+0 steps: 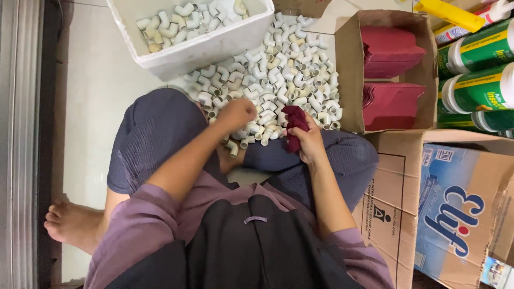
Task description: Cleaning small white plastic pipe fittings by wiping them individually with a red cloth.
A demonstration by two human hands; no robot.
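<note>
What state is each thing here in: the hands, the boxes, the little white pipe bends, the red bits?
Left hand: closed, down on the floor pile.
Right hand: grip shut on dark red piece.
White pipe elbows: loose heap on the floor.
White tub: open, partly filled with elbows.
Cardboard box: open, red pieces stacked inside.
Green cans: lying on their sides.

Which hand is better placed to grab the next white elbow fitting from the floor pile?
Probably the left hand: it rests on the elbow fittings, while the right hand holds a dark red piece.
</note>
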